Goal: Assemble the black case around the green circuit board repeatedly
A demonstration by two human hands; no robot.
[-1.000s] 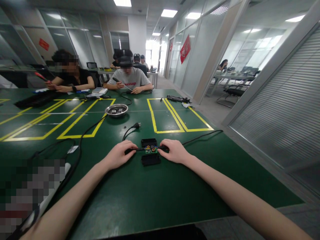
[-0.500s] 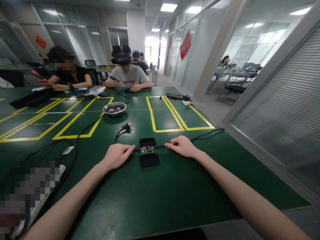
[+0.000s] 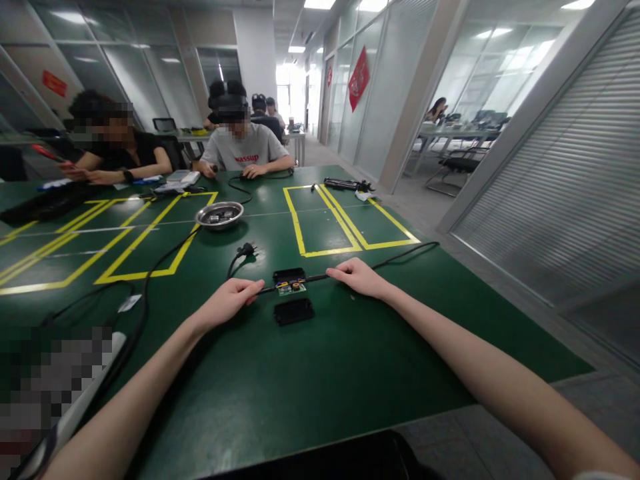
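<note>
A small green circuit board [image 3: 285,288] lies in the open black lower shell [image 3: 289,275] of a little box, with a black power cord [image 3: 400,257] running out both sides. My left hand [image 3: 227,300] pinches the cord just left of the board. My right hand [image 3: 357,276] rests on the cord to the right of it, fingers curled over it. The box's black lid [image 3: 294,311] lies loose on the green table [image 3: 320,373] just in front of the board. The cord's plug [image 3: 245,251] lies beyond my left hand.
A metal bowl [image 3: 219,215] with small parts stands farther back. Yellow tape outlines [image 3: 300,233] mark the tabletop. Another black cable [image 3: 145,293] runs at the left. Two people sit at the far edge, one with hands near a soldering tool. A black tool [image 3: 345,183] lies far right.
Both hands have slid outward along the cord, away from the board. The board now sits by the far shell, and the lid lies apart in front. My view has shifted slightly.
</note>
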